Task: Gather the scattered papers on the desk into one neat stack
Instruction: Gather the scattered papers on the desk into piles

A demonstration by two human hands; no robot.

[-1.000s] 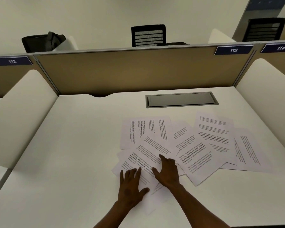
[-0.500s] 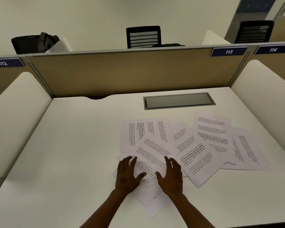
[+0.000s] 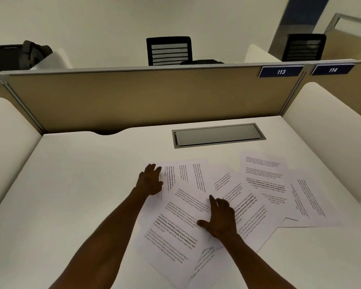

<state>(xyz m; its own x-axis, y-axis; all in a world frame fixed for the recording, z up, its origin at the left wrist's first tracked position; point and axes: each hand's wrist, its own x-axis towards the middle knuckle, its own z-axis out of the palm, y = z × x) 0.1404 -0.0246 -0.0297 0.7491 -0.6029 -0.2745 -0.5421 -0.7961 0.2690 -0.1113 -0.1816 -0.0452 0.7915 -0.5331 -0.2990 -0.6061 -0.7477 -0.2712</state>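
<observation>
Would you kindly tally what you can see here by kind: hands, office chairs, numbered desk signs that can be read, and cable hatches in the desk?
Hands: 2, left hand and right hand
Office chairs: 2
Readable numbered signs: 2, 113 and 114
Cable hatches: 1
Total: 7

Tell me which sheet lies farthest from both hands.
The sheet at the far right, beyond the right hand; the left hand rests on the leftmost one.

Two bare forearms are showing, with no sleeves, watch, bracelet or gloves on them. The left hand (image 3: 150, 181) and the right hand (image 3: 220, 221) are wearing no rings that can be seen. The fingers are slender, and the nails are too small to make out.
</observation>
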